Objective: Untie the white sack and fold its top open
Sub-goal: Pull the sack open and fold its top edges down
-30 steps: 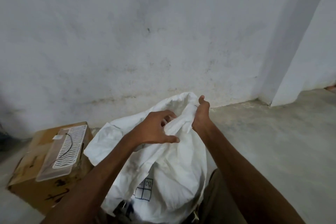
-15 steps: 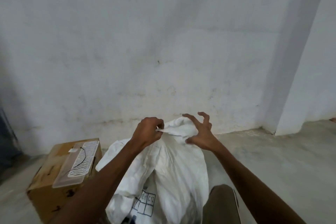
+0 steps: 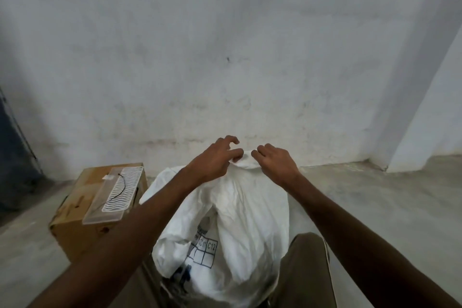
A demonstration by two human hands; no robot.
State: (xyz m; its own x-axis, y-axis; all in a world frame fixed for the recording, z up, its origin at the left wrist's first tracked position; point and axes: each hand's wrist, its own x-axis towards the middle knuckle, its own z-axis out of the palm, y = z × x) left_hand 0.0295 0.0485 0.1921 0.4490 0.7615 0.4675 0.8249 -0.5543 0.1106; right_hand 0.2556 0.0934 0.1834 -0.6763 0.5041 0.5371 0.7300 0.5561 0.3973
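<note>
The crumpled white woven-plastic sack stands upright on the grey concrete floor, between the person's knees and near the foot of the whitewashed wall. Its gathered top rises to a small bunched neck, and both hands meet there. The left hand pinches the neck with curled fingers from the left; the right hand curls its fingertips onto the same tuft from the right, so each is closed on sack cloth.

The sack looks soft, thin and crinkly, likely a little slick, and it holds creases without standing stiff. Its bulging lower body suggests a load inside, so the base should stay put while the top is worked. The best hold seems to be the loose rim just at the neck, one hand on each side, pulling apart and rolling outward.

Whether any tie or knot remains is hidden behind the fingers. The contents are unseen. The printed grid marked C12 is partly folded under. The sack's bottom is cut off by the lower edge of the view.
</note>
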